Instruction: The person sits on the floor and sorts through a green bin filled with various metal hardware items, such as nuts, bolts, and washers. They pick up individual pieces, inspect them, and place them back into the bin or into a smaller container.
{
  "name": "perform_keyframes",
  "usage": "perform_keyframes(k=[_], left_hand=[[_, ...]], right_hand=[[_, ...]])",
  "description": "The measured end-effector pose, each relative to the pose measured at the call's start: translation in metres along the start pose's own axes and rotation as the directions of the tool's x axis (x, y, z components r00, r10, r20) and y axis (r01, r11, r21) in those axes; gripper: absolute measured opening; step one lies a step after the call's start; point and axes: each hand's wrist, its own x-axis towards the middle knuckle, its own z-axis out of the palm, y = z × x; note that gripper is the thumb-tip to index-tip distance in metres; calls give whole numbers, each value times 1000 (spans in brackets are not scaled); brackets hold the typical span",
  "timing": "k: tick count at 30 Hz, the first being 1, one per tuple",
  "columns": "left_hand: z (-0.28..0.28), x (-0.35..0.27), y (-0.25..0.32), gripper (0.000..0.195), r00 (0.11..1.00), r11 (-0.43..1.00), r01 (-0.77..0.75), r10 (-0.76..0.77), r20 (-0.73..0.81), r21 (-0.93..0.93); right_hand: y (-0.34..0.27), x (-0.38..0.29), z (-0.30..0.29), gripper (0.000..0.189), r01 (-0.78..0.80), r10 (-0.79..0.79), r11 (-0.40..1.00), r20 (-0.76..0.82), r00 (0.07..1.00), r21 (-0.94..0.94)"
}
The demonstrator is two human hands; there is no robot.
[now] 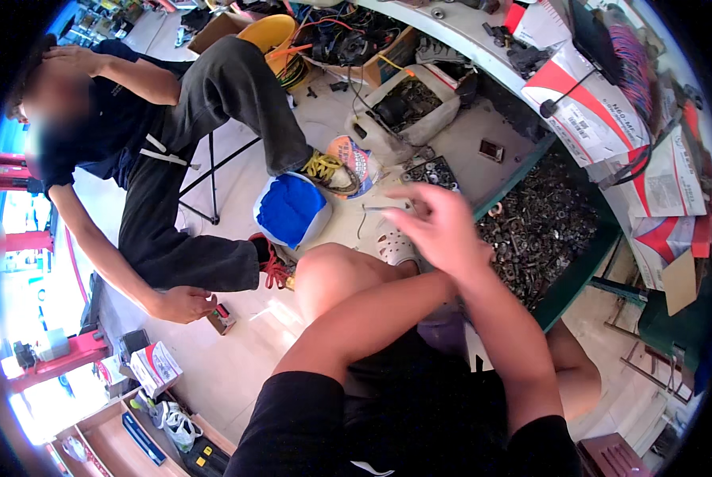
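My right hand [436,223] is raised over the floor beside a green metal bin [577,292]. Its thumb and forefinger are apart at the tips, and a thin grey piece [380,208] shows by the thumb. Blur hides whether the hand grips that piece or it lies on the floor behind. My left forearm [386,322] crosses beneath the right wrist, so most of my left hand is hidden near the bin's edge. Loose nuts, bolts and other small metal parts [541,232] heap up in the bin.
Opposite sits a person [117,119], one arm hanging low. A white container of blue material [290,208] stands on the floor. Beyond it are a cut-open plastic jug [404,110] with metal parts and a cardboard box of cables [356,53]. White-and-red boxes [588,113] line the right side.
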Motion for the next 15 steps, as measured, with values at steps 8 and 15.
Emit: perform_keyframes(k=[8,15], left_hand=[[-11,-26,-11,12,960,-689,223,33,278,-689],[-45,-43,-19,13,878,-693,417,140,458,-589]], right_hand=[[63,-50,-52,16,-23,114,976,-416,902,218],[192,-135,-152,29,-220,381,922,-652,655,317]])
